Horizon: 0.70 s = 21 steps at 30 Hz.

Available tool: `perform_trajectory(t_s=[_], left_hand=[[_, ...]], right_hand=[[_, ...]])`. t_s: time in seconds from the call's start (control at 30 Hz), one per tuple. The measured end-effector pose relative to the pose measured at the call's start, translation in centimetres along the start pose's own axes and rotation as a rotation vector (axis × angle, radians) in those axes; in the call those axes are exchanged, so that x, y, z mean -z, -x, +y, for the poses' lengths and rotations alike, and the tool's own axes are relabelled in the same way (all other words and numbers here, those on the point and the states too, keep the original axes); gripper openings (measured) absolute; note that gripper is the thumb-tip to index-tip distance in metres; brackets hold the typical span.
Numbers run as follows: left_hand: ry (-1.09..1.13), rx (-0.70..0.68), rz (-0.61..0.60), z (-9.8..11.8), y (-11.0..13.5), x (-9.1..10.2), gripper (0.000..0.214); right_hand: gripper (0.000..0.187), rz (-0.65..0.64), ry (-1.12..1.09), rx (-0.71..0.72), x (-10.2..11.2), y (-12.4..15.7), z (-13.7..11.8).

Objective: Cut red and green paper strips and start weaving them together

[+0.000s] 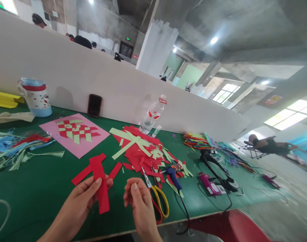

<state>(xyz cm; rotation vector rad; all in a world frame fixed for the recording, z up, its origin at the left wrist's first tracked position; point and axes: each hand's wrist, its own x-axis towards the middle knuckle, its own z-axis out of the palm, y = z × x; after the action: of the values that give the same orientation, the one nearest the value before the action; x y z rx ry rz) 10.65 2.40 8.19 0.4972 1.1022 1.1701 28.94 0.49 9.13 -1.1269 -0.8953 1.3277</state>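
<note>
My left hand (89,192) pinches a folded red paper strip (100,188) between thumb and fingers, above the green table. Behind it lie further red paper strips (82,174), one reaching out to each side. My right hand (138,195) is beside it with fingers curled and thumb against them; nothing shows in it. Close to the right hand are yellow-and-red-handled scissors (161,201), blades pointing away. A heap of red and pale green paper scraps (137,156) lies beyond both hands. On a pink sheet (79,149) rests a woven red-and-green paper fish (76,130).
A blue glue gun (173,178) with a cord lies right of the scraps. At the back stand a water bottle (152,116), a glue stick (157,131), a phone (94,105) and a patterned cup (37,97). Tassels (19,148) lie left; a purple device (211,185) lies right.
</note>
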Motion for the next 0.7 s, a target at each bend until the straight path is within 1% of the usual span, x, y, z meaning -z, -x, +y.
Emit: perform_trajectory(t_s=[0.07,0.13,0.17,0.23,0.27,0.3,0.33,0.4,0.43,0.47,0.5,0.57,0.6,0.7], left_hand=[[0.075,0.064,0.000,0.3,0.3,-0.5,0.053],[0.096,0.083,-0.011,0.3,0.4,-0.9,0.053],[0.109,0.090,-0.015,0.3,0.4,-1.0,0.052],[0.131,0.093,-0.025,0.3,0.4,-1.0,0.049],[0.141,0.090,-0.030,0.3,0.4,-0.8,0.048],[0.153,0.074,-0.034,0.4,0.3,-0.5,0.047],[0.164,0.050,-0.046,0.6,0.3,0.0,0.048],[0.176,0.021,-0.091,1.1,0.2,1.1,0.052],[0.165,0.049,-0.139,1.4,0.2,1.6,0.056],[0.141,0.122,-0.189,1.6,0.2,2.1,0.059],[0.100,0.220,-0.253,1.7,0.3,2.5,0.061],[0.015,0.378,-0.355,1.7,0.6,2.8,0.062],[-0.025,0.410,-0.377,1.5,0.8,2.8,0.061],[-0.091,0.398,-0.368,0.7,1.0,2.4,0.051]], right_hand=[[0.073,-0.098,0.093,-0.059,-0.2,0.0,0.9],[0.076,-0.213,0.168,-0.123,-0.9,0.3,2.3],[0.073,-0.248,0.203,-0.143,-1.2,0.5,2.9],[0.062,-0.254,0.291,-0.126,-1.6,0.6,3.8],[0.054,-0.229,0.359,-0.061,-1.6,0.5,4.0],[0.045,-0.202,0.443,0.055,-1.4,0.3,3.9],[0.035,-0.178,0.537,0.216,-1.1,-0.1,3.7],[0.021,-0.166,0.723,0.603,-0.1,-1.1,2.7],[0.019,-0.173,0.794,0.773,0.4,-1.6,2.0],[0.019,-0.178,0.844,0.909,0.9,-2.2,1.4],[0.020,-0.179,0.885,1.010,1.3,-2.7,0.8],[0.021,-0.184,0.953,1.130,1.6,-3.6,-0.2],[0.022,-0.196,0.981,1.160,1.7,-3.9,-0.5],[0.027,-0.229,1.018,1.173,1.6,-4.5,-0.8]])
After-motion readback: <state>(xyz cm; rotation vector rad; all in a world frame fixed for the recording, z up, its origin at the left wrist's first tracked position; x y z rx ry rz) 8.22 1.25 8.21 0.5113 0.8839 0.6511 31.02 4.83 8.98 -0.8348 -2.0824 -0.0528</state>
